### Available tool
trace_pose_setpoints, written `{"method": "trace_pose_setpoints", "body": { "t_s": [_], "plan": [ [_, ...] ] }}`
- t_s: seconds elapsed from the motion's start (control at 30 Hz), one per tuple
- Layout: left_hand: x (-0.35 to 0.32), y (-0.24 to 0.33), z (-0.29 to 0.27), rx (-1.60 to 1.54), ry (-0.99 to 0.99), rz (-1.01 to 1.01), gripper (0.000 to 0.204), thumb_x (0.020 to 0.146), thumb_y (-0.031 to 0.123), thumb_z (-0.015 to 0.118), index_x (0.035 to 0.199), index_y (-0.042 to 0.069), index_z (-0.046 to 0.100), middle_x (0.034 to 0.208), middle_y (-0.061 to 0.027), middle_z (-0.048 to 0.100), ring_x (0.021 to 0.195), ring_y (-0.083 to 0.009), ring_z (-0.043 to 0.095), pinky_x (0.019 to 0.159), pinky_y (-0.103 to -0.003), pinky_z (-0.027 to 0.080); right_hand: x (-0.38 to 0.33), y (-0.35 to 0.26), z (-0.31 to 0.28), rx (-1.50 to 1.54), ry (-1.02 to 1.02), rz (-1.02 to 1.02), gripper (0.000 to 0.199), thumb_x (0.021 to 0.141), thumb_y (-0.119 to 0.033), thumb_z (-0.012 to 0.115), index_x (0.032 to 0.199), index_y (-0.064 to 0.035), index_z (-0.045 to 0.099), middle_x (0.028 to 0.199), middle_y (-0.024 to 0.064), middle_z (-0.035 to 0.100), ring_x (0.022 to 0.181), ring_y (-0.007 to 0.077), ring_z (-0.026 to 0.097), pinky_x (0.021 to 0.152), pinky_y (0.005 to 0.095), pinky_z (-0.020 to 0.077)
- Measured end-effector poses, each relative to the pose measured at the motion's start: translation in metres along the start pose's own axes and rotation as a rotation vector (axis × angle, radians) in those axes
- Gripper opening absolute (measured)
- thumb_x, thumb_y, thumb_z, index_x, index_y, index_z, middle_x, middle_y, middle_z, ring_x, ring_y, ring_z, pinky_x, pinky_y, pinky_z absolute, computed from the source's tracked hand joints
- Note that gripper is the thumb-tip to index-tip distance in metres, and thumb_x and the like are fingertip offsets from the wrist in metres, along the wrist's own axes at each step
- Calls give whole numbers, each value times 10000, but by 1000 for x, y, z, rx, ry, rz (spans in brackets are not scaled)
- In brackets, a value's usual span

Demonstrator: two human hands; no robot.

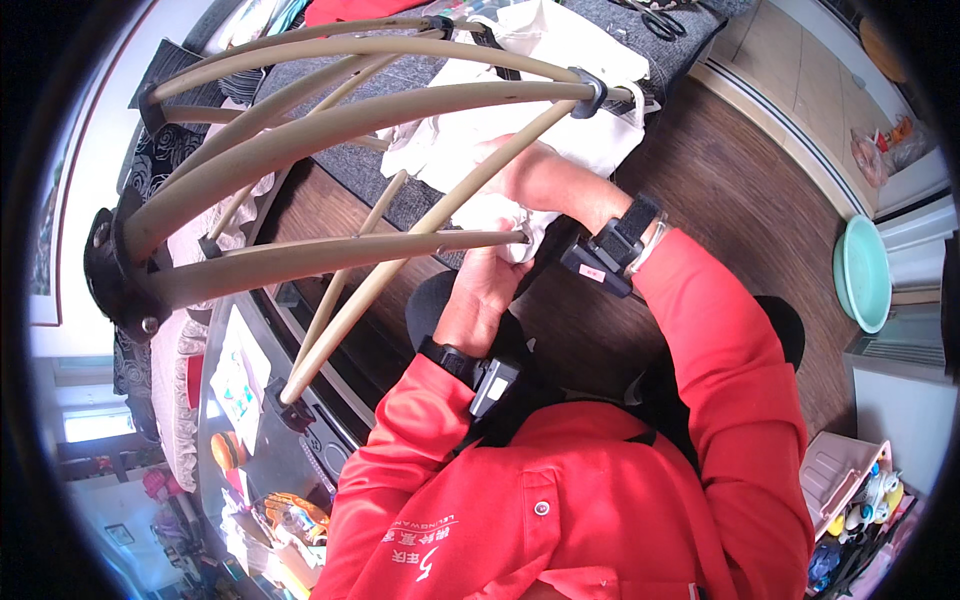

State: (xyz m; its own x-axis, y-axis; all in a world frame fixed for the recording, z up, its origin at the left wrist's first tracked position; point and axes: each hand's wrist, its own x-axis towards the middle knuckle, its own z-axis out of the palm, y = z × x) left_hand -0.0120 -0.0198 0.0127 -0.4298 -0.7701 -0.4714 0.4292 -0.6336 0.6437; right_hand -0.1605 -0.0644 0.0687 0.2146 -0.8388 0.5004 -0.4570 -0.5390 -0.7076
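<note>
A folding frame of beige tubes (370,110) with black joints spans the upper left. One tube's free end (500,239) pokes into a bunched part of the white cloth (535,225). My left hand (482,285) is closed around that bunched cloth at the tube's end. Above it, my right hand (525,175) reaches into the larger spread of white cloth (590,135) and appears closed on it. A slanting tube and the cloth partly hide its fingers. Straps with small dark boxes sit on both wrists.
The cloth trails off a grey padded seat (375,195), where black scissors (660,22) lie. A glass-topped table (290,460) with papers and clutter stands at left. A mint basin (862,273) and a tipped pink bin (845,480) are at right, beside the dark wood floor (745,190).
</note>
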Motion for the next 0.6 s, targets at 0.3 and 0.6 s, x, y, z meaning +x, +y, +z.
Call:
{"method": "trace_pose_setpoints", "body": {
  "t_s": [0.3, 0.6],
  "plan": [
    [0, 7, 12, 69, 69, -14, 300, 857, 256, 590, 1129, 202, 474, 1015, -13, 577, 840, -173, 576, 640, -348, 447, -11, -23, -10, -44, -72, 65, 166, 749, -175, 634, 832, -39, 587, 763, 132, 613, 745, 299, 597, 684, 375, 468],
    [-4, 6, 1, 156, -109, 22, 308, 836, 276, 667, 1111, 193, 556, 977, 22, 607, 871, -148, 590, 685, -345, 504, -28, -31, -28, 48, -279, 193, 146, 750, -174, 639, 797, -37, 630, 747, 153, 627, 747, 296, 614, 683, 378, 463]
  ]
}}
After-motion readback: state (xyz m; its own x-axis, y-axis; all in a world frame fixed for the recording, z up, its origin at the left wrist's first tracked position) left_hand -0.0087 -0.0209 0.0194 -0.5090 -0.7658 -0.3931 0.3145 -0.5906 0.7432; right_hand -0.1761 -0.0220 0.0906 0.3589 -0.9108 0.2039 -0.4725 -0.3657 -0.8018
